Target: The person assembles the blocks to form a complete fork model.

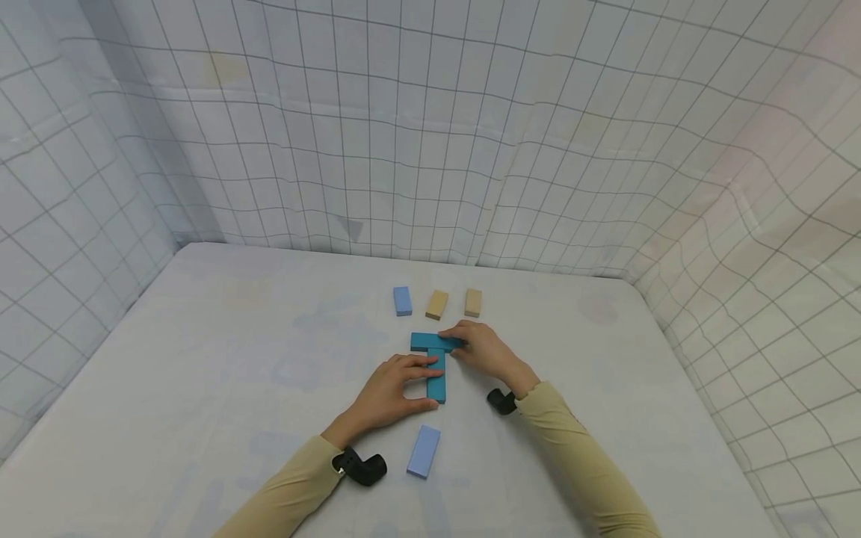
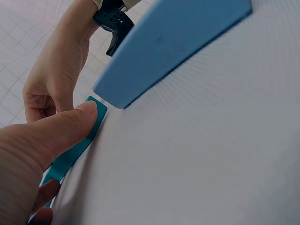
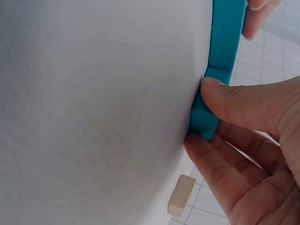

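Two teal blocks lie flat on the table in a T shape. The crosswise teal block (image 1: 422,342) meets the far end of the lengthwise teal block (image 1: 436,387). My left hand (image 1: 390,388) holds the lengthwise one, its thumb by the near end and its fingers along the left side and top. With thumb and fingers, my right hand (image 1: 486,351) pinches the right end of the crosswise block. The right wrist view shows that pinch on the crosswise block (image 3: 204,123), with the lengthwise block (image 3: 227,33) touching it. Part of each block is hidden by the fingers.
A light blue block (image 1: 424,451) lies nearer the camera, beside the left wrist. Beyond the T stand a smaller blue block (image 1: 402,300), a yellowish wooden block (image 1: 437,304) and a paler wooden block (image 1: 473,302). Grid-patterned cloth (image 1: 430,149) surrounds the white table (image 1: 202,359).
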The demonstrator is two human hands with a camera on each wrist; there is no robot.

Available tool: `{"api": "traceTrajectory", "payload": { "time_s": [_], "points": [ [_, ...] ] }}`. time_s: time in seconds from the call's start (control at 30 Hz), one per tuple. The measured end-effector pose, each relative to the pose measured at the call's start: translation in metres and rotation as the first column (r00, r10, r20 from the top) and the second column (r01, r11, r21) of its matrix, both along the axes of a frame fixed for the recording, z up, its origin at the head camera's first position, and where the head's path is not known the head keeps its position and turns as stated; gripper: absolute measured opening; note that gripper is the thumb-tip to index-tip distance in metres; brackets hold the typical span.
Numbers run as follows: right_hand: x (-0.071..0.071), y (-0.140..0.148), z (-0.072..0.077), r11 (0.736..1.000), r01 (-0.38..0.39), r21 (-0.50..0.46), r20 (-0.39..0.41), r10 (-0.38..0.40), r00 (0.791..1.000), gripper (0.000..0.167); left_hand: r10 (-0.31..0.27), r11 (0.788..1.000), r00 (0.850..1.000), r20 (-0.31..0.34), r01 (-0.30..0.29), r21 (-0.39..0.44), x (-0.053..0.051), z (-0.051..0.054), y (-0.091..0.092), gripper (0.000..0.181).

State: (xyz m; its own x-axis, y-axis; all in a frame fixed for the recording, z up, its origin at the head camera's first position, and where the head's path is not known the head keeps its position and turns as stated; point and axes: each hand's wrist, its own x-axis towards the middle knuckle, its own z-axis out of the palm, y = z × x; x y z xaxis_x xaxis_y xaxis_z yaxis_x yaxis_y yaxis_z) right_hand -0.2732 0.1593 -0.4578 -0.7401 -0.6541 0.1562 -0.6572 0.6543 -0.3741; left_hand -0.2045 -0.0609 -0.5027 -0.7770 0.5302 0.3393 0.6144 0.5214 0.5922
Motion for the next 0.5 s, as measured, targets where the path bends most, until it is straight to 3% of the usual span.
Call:
{"api": "traceTrajectory", "payload": {
  "time_s": [0.5],
  "points": [
    [0.0003,0.0006,-0.0023,1.0,-0.009,-0.011,-0.015,0.009,1.0,0.036,0.007,1.0,1.0,-0.011,-0.007,0.013,0.0012,0.001,0.0005,0.049]
  ]
}}
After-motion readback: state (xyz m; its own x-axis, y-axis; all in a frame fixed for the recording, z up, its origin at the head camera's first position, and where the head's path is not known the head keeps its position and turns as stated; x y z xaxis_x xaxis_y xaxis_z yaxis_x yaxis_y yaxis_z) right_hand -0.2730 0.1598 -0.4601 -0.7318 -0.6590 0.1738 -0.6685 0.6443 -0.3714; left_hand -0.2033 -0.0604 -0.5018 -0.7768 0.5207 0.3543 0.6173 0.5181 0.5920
